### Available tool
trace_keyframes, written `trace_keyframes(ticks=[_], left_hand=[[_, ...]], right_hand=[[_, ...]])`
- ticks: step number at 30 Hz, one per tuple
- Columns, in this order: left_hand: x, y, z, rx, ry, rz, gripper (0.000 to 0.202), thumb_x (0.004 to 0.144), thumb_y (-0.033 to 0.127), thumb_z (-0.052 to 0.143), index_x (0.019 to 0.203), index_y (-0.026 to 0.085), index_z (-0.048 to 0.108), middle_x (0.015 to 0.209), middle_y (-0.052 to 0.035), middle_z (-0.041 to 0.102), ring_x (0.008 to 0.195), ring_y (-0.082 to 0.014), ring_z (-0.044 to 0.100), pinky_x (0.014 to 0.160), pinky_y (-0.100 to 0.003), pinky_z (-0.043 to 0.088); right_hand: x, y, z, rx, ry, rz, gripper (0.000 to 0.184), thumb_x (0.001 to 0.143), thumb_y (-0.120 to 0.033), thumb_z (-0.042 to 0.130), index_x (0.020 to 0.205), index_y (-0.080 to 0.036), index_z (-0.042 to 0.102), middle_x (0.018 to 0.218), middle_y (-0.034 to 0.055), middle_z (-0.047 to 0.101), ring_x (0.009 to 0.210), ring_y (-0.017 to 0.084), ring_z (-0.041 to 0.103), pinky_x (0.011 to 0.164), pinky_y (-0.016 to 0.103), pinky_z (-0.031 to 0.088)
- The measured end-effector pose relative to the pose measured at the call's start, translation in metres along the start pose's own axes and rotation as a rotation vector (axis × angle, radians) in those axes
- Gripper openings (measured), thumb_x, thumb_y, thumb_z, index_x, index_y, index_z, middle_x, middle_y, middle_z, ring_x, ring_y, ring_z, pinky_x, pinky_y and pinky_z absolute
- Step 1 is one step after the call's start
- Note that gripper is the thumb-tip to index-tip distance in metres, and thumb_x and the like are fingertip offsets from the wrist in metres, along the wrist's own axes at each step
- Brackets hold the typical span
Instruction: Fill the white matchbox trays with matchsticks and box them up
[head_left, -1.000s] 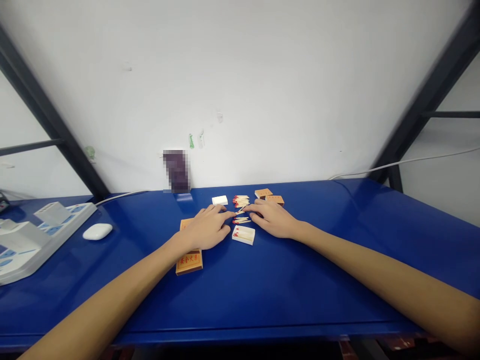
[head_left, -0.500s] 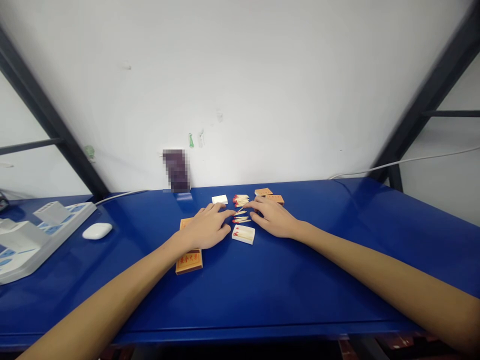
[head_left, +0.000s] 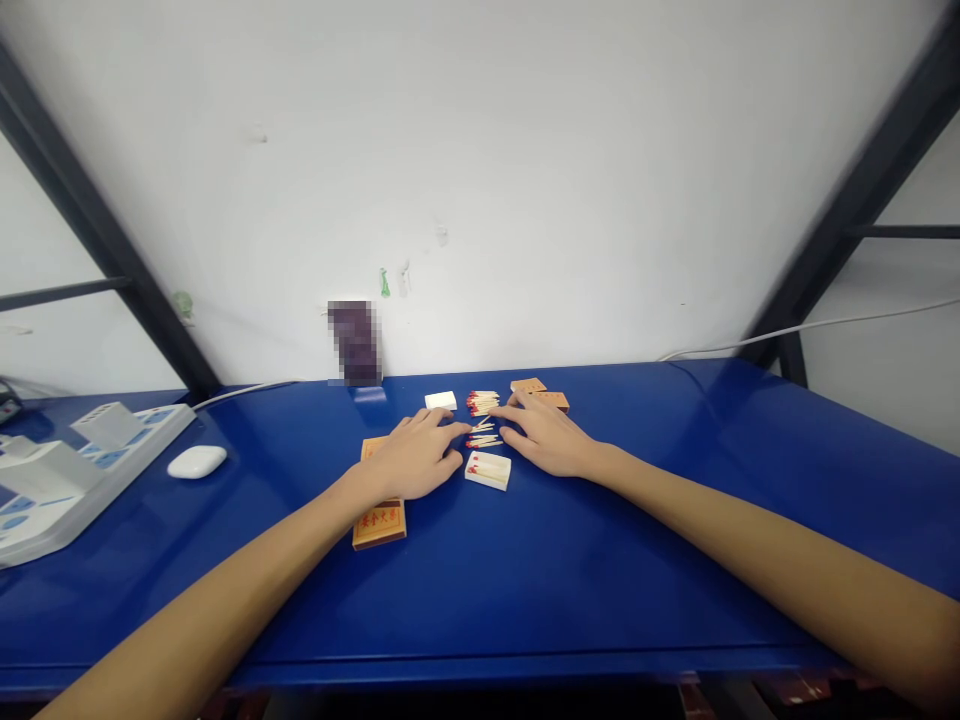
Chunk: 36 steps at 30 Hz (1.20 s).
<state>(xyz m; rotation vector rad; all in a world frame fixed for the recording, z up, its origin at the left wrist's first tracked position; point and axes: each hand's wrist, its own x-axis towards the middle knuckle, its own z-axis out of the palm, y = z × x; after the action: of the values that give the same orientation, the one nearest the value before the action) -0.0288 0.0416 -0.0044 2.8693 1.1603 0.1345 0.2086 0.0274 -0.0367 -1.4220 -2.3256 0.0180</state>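
Observation:
Between my hands lie loose red-tipped matches [head_left: 484,402] in a larger pile at the back and a smaller group of matches [head_left: 484,440] nearer me. My left hand [head_left: 420,455] has its fingers apart, its index fingertip at the left ends of a few matches. My right hand [head_left: 547,435] also has its fingers apart, with the index fingertip by the right side of the matches. In front of the fingers stands an open white matchbox tray [head_left: 488,471] with some matches in it. Under and beside my left hand and wrist are orange matchboxes [head_left: 379,524], partly covered.
Behind my right hand lie orange matchboxes [head_left: 551,400]. A small white box or tray [head_left: 440,401] sits behind my left fingers. To the left are a white earphone case [head_left: 196,462] and a white power strip [head_left: 135,465]. A dark pixelated object [head_left: 355,343] leans on the wall.
Both hands stay almost in place. My right index fingertip has shifted slightly off the match it touched, and that match has moved a little. The whole view has shifted slightly.

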Motion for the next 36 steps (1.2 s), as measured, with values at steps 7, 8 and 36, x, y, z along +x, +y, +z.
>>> trace_keyframes(ticks=[7,8,36], left_hand=[[0.0002,0.0001,-0.0003,-0.011,-0.003,0.000,0.046,0.094,0.030,0.038,0.139,0.028,0.050,0.140,-0.0079,0.048,0.126,-0.0301,0.044,0.103,-0.049,0.038],[0.0003,0.0000,-0.0003,-0.012,-0.005,0.000,0.046,0.094,0.030,0.038,0.139,0.028,0.050,0.140,-0.0078,0.048,0.126,-0.0299,0.044,0.103,-0.049,0.038],[0.0008,0.0015,-0.0005,0.015,0.015,-0.009,0.048,0.092,0.029,0.039,0.138,0.023,0.048,0.138,-0.0094,0.050,0.123,-0.0300,0.047,0.100,-0.048,0.041]], right_hand=[[-0.0004,0.0012,0.0005,0.033,0.012,-0.010,0.036,0.097,-0.029,0.040,0.126,-0.021,0.061,0.110,0.0104,0.055,0.097,0.024,0.057,0.088,0.039,0.046],[-0.0004,0.0013,0.0007,0.032,0.013,-0.011,0.036,0.097,-0.028,0.040,0.126,-0.021,0.061,0.110,0.0104,0.055,0.097,0.024,0.057,0.088,0.039,0.046],[0.0005,0.0012,-0.0001,0.042,-0.001,-0.040,0.034,0.097,-0.027,0.040,0.119,-0.020,0.065,0.107,0.0096,0.056,0.095,0.023,0.058,0.086,0.039,0.046]])
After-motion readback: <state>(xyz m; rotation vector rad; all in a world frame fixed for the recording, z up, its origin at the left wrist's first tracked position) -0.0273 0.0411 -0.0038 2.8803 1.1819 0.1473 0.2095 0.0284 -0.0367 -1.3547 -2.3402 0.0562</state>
